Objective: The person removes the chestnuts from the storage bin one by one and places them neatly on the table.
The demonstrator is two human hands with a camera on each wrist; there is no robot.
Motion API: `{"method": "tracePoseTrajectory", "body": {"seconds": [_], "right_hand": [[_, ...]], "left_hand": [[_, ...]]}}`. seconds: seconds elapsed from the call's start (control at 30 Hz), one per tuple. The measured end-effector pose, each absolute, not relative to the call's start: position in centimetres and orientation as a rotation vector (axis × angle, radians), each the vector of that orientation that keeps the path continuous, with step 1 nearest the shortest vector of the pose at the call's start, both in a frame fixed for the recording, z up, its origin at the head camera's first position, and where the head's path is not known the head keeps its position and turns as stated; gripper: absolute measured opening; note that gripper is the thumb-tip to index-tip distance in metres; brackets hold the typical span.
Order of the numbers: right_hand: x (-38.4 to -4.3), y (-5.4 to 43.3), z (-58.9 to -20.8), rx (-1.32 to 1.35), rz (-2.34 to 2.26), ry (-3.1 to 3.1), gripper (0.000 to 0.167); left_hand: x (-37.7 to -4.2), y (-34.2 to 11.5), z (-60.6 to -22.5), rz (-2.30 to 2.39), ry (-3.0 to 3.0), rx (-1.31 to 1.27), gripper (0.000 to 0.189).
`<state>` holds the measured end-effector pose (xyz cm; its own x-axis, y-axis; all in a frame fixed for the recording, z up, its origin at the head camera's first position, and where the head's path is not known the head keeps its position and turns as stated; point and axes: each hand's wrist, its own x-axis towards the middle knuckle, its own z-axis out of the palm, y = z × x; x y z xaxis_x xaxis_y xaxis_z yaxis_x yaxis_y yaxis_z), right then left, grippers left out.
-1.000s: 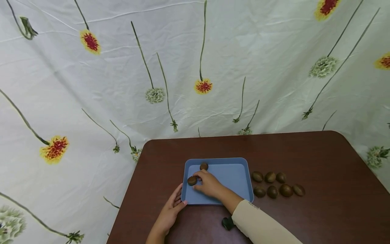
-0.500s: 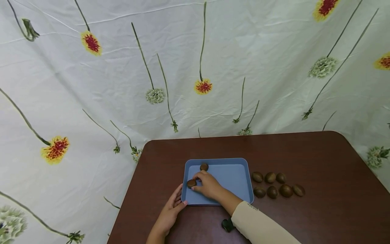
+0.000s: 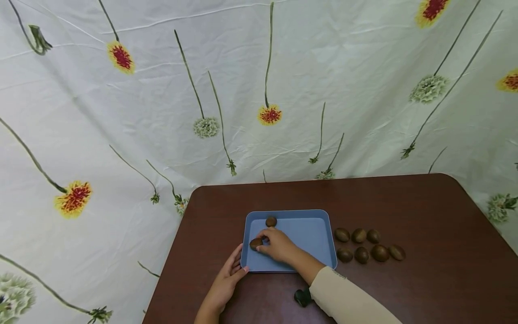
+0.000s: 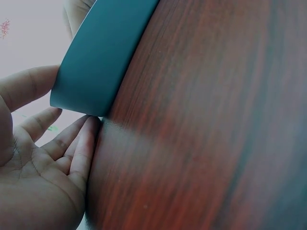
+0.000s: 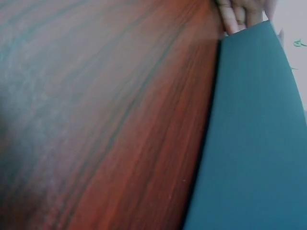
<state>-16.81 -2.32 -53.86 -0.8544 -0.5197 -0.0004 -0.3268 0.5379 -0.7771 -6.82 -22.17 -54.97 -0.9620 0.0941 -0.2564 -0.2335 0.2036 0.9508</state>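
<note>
In the head view, a blue tray (image 3: 301, 238) lies on the brown table. My right hand (image 3: 277, 244) reaches over it and pinches a brown chestnut (image 3: 255, 244) between thumb and fingertips near the tray's left wall. A second chestnut (image 3: 271, 221) sits behind it, close to the fingers. At the tray's front left corner, my left hand (image 3: 228, 276) rests with fairly straight fingers along the left wall and the thumb at the front rim. The left wrist view shows these fingertips (image 4: 91, 125) touching the tray's corner (image 4: 91, 76). The right wrist view shows no right-hand fingers.
Several chestnuts (image 3: 379, 253) lie in two rough rows on the table (image 3: 437, 216), right of the tray. A dark roundish object (image 3: 302, 297) shows beside the right sleeve (image 3: 344, 294). Behind the table hangs a flowered white cloth (image 3: 243, 90).
The chestnut at my right fingertips has shifted slightly, first left, then back to the right, and its tilt differs a little. My left hand and the tray have stayed in place.
</note>
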Motion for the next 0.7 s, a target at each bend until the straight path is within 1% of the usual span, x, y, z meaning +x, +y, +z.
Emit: {"method": "tracePoseTrajectory", "body": {"seconds": [0.23,0.47,0.7], "right_hand": [[-16.5,-1.4,-53.1,-0.583,-1.331,2.432,0.03],[-15.6,0.2,-53.7,-0.485,-1.502,2.384,0.033],[-14.8,2.1,-53.5,-0.381,-1.633,2.361,0.033]], "left_hand": [[-6.8,-22.1,-54.9,1.833,2.227,-0.136,0.07],[-6.8,-22.1,-55.0,1.834,2.225,-0.136,0.07],[-6.9,-22.1,-55.1,1.832,2.238,-0.148,0.07]]}}
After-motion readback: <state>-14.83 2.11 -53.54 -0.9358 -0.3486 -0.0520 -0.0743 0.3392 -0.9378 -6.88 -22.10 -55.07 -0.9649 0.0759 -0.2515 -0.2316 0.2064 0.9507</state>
